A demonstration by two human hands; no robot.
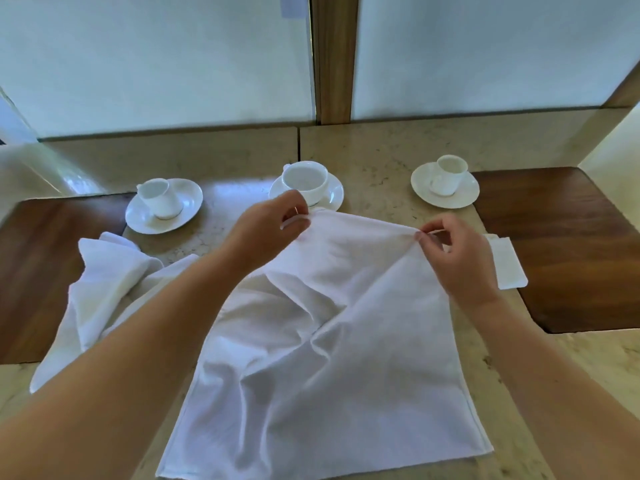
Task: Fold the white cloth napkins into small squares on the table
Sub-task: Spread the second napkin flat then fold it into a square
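Observation:
A large white cloth napkin (332,368) lies spread and wrinkled on the stone table (388,157), its near edge by the table's front. My left hand (266,230) pinches the napkin's far left corner. My right hand (453,251) pinches the far right corner, and the far edge is lifted and stretched between both hands. A crumpled heap of more white napkins (104,282) rests at the left. A small folded napkin (507,266) sits to the right of my right hand.
Three white cups on saucers stand along the back: left (162,204), middle (306,185) just beyond my left hand, right (445,183). Dark wooden insets flank the stone, left (41,258) and right (571,247). Frosted panels rise behind.

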